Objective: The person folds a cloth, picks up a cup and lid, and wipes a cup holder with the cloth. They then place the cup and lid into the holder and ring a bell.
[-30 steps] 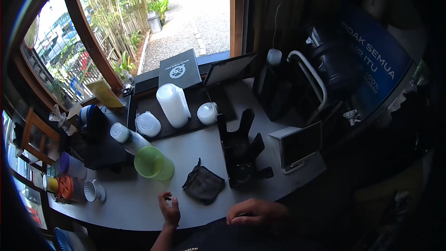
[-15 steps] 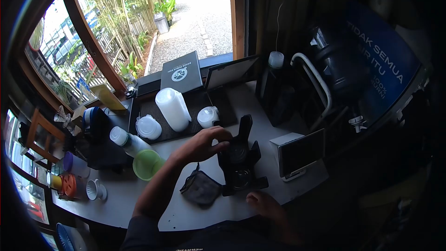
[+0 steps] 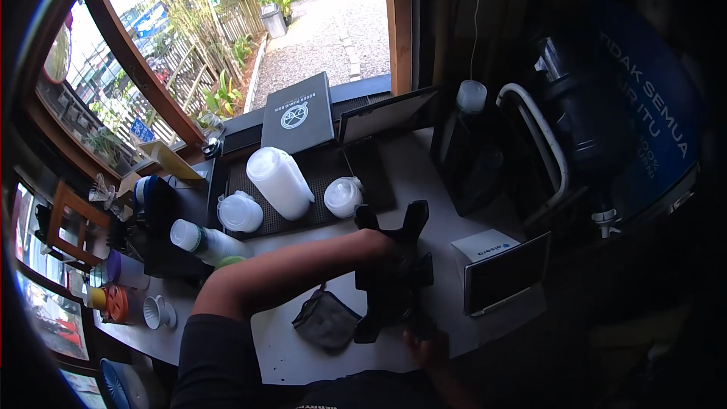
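A black bracket (image 3: 376, 288) with stubby prongs at its corners is in front of me, over the right part of the counter. My left arm reaches across the counter, and my left hand (image 3: 381, 247) is at the bracket's upper part, its fingers lost in the dark. At the bracket's lower right corner, my right hand (image 3: 426, 348) has its fingers closed against the edge, dimly lit. Just left of the bracket lies a crumpled dark cloth (image 3: 327, 321).
White lidded containers (image 3: 279, 183) stand on a black mat behind my left arm. A tablet on a stand (image 3: 506, 276) is at the right. Further left are a white bottle (image 3: 204, 241) and a white dripper (image 3: 159, 312). A dark box (image 3: 299, 115) lies by the window.
My left forearm has swung across to the right, and its hand has gone from the bracket's left side onto its upper part. My right hand now meets the lower corner. The bracket has shifted.
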Demonstrator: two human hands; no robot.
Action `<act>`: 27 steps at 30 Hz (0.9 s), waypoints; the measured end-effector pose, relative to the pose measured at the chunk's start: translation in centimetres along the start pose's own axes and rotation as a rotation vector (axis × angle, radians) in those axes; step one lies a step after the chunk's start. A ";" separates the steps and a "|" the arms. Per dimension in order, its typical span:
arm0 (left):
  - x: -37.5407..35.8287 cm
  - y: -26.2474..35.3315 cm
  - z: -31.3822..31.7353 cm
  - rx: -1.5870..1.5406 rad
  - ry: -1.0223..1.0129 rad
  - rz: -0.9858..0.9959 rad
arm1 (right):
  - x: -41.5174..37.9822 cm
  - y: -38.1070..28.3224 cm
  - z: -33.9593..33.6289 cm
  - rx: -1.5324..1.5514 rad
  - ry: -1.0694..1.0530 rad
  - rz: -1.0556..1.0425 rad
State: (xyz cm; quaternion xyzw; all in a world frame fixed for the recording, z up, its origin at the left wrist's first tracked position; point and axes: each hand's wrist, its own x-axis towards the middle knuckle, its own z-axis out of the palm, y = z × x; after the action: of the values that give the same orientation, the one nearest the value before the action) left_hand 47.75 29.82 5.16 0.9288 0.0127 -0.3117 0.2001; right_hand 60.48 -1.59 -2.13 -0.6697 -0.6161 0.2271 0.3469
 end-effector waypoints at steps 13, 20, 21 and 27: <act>3.3 0.0 -1.8 -0.382 -0.171 -0.099 | 0.7 -0.7 -0.3 0.036 0.084 -0.055; 1.5 1.2 -3.0 -0.386 -0.071 -0.251 | 0.8 -0.9 -0.4 0.047 0.059 -0.029; 0.7 1.6 -3.1 -0.312 -0.025 -0.211 | 0.7 -0.8 -0.3 0.044 0.061 -0.025; -0.7 3.2 -4.7 -0.149 -0.068 -0.192 | 0.4 -0.3 0.5 0.074 0.092 0.063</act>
State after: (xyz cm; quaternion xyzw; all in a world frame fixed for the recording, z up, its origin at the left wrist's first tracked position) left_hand 50.31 28.70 10.17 0.8948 0.1180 -0.3589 0.2380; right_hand 59.97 -1.10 -2.15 -0.6851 -0.5695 0.2293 0.3921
